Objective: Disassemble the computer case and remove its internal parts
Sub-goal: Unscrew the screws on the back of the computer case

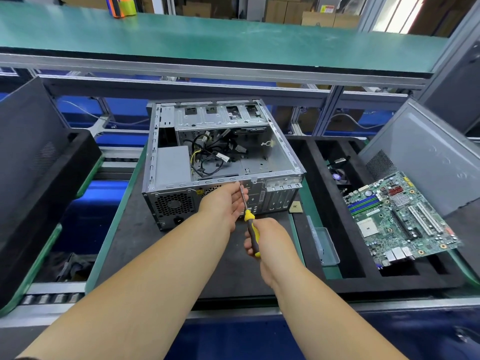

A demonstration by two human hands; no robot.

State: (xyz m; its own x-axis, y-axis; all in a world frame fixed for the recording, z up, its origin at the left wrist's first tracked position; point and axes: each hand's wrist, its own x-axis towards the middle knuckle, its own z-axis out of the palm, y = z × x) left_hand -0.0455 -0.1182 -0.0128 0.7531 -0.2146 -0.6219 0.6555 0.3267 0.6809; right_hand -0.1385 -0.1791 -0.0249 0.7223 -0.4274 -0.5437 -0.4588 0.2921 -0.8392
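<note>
An open grey computer case (275,141) lies on its side on a dark mat, its rear panel facing me. Inside are a power supply (172,163), a tangle of black and yellow cables (210,154) and a drive cage (220,115). My right hand (270,240) grips the yellow-and-black handle of a screwdriver (251,224). Its shaft points up at the top edge of the rear panel. My left hand (226,202) is cupped around the shaft near the tip, fingers apart, against the rear panel.
A removed motherboard (400,219) rests tilted on a black foam tray (324,229) at right, beside a grey side panel (428,157). A small clear plastic box (324,245) and a CPU chip (296,207) lie right of the case. Another dark panel (31,141) leans at left.
</note>
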